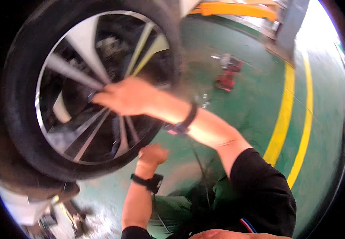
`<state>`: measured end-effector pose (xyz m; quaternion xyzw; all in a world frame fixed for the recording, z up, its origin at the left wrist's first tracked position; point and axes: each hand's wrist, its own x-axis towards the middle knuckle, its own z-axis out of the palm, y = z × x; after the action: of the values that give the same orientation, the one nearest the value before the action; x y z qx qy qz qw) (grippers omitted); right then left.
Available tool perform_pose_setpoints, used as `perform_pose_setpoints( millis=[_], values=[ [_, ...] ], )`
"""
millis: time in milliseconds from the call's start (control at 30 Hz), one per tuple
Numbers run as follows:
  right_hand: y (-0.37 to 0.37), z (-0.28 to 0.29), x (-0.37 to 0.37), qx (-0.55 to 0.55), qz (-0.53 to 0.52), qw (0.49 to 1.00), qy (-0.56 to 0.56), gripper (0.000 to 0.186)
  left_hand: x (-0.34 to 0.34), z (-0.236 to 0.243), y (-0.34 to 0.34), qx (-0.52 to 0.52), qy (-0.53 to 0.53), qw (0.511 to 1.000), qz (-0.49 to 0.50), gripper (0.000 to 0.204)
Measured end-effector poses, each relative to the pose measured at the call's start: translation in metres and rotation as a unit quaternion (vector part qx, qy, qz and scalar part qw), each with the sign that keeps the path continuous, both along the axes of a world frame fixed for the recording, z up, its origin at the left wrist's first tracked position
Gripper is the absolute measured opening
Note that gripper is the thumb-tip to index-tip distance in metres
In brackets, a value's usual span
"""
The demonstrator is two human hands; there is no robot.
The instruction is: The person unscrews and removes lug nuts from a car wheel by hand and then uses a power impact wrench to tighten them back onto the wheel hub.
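A car wheel with a black tyre and a silver and black spoked rim fills the left of the head view. Across its face reaches my right hand, fingers drawn together at the hub. A small dark thing shows at its fingertips, too blurred to name. Below, beside the tyre's lower right edge, my left hand is curled closed. Its fingers are partly hidden, and whether it touches the tyre or holds anything small does not show. Both wrists wear black straps with small devices.
A red power tool lies on the green floor right of the wheel. Small shiny metal pieces lie closer in. Beyond are an orange lift arm, a grey post and yellow floor lines. A thin cable hangs near my legs.
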<state>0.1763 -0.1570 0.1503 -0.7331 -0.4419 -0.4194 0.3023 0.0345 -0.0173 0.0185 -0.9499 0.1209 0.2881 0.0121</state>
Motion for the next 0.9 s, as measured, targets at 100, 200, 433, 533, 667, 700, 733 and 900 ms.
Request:
perform_pose_setpoints(
  millis=[100,200,433,533,667,700,733,900],
  values=[
    [-0.014,-0.013,-0.001,0.028,-0.037,0.998,-0.031,0.024,0.003,-0.010,-0.045,0.034,0.034,0.999,0.009,0.061],
    [-0.021,-0.003,-0.004,0.007,0.007,1.000,0.001,0.018,0.007,-0.003,-0.046,0.070,0.036,0.997,0.005,0.062],
    [-0.012,-0.007,-0.008,0.014,-0.036,0.999,0.015,0.022,0.007,0.002,-0.045,0.070,0.060,0.996,0.012,0.063],
    [-0.017,0.001,-0.006,-0.027,-0.024,0.999,0.021,0.022,0.008,0.007,-0.045,0.073,0.059,0.995,0.022,0.063],
    [-0.010,-0.008,-0.004,-0.021,-0.051,0.998,0.026,0.029,0.008,0.002,-0.043,0.063,0.054,0.996,0.018,0.063],
    [-0.009,-0.006,-0.007,-0.033,-0.047,0.998,0.034,0.027,0.008,-0.003,-0.039,0.056,0.051,0.997,0.015,0.062],
    [-0.013,0.001,-0.013,-0.045,-0.041,0.997,0.039,0.024,0.009,-0.007,-0.034,0.049,0.045,0.998,0.015,0.062],
    [-0.017,-0.004,-0.008,-0.006,-0.084,0.996,-0.008,0.022,0.008,0.001,-0.034,-0.020,0.012,1.000,0.005,0.059]
  ],
)
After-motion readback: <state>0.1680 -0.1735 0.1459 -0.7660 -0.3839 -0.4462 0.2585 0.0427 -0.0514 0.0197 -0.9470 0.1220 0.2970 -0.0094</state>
